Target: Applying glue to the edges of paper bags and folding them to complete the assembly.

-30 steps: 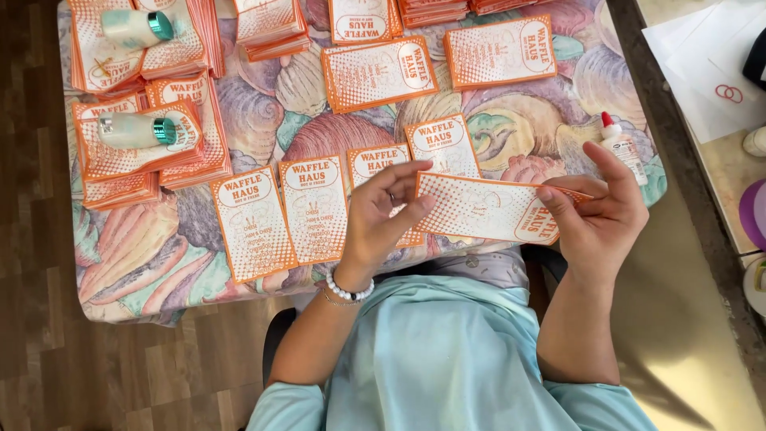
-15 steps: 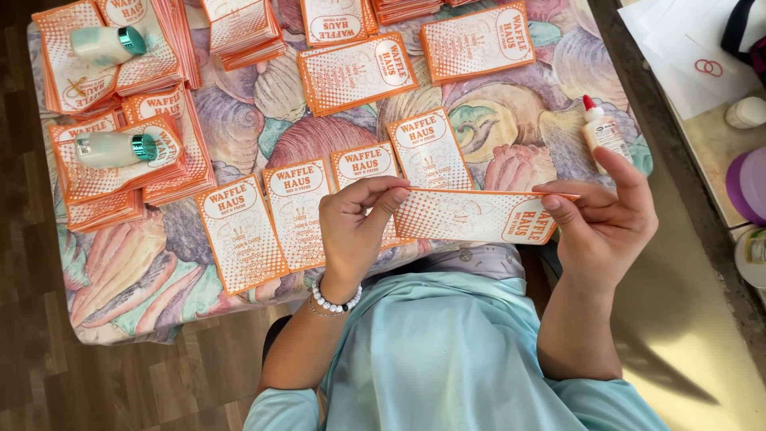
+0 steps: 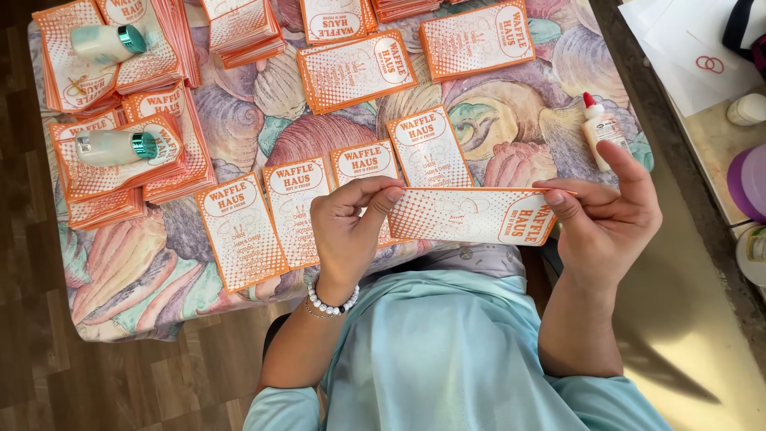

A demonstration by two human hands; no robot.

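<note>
— Since a moment ago, has anything shifted?

— Barely: the orange card (image 3: 471, 215) has stayed level between both hands above the table's near edge, just tilted a touch flatter.

— How is it held?

— Left hand (image 3: 347, 227) pinches its left end, thumb on top. Right hand (image 3: 610, 215) clamps the right end.

— What's close by?

— A glue bottle (image 3: 600, 132) stands just beyond the right hand on the shell-patterned tablecloth (image 3: 319, 132). Four more cards (image 3: 295, 209) lie in a row behind the left hand.
</note>
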